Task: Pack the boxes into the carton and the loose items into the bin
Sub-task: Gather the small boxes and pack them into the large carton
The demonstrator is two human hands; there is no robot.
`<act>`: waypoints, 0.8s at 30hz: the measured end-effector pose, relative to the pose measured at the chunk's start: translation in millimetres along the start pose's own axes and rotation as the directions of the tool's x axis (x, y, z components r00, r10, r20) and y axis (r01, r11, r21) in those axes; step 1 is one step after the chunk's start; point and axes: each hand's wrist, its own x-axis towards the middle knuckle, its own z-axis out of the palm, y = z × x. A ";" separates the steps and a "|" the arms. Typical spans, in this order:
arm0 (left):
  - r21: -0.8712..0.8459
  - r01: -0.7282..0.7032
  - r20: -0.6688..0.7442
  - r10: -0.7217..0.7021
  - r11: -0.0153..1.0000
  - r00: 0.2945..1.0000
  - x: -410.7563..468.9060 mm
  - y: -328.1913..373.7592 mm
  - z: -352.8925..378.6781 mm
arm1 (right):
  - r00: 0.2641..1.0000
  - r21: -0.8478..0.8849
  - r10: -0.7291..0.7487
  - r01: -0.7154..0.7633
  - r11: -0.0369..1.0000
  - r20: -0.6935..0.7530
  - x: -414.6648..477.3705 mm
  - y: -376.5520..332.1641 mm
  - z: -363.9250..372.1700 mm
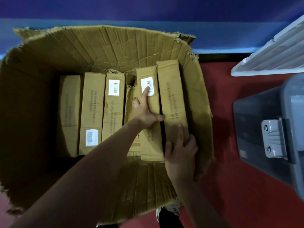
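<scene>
Carton (115,46) stands on the red floor (222,186) with six long boxes side by side inside. Left grip (144,112) lies wide, fingers straight, flat on the second box from the right (154,104). Right grip (181,152) clasps the near end of the rightmost box (172,96). Grey bin (256,129) sits beside the carton.

Red floor (222,186). Torn carton (115,40) sits on it; grey bin (256,129) near, to the right; white slatted panel (271,60) beyond the bin; shoe (169,211) at the carton's near edge.

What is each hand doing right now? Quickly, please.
Left hand: open, fingers flat on the second box from the right.
Right hand: grips the near end of the rightmost box.
</scene>
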 end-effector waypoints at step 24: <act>0.431 -0.106 0.098 0.071 0.896 0.993 51.2 -62.3 0.9 | 0.971 -0.087 -0.060 0.083 0.993 0.232 135.5 9.6 53.1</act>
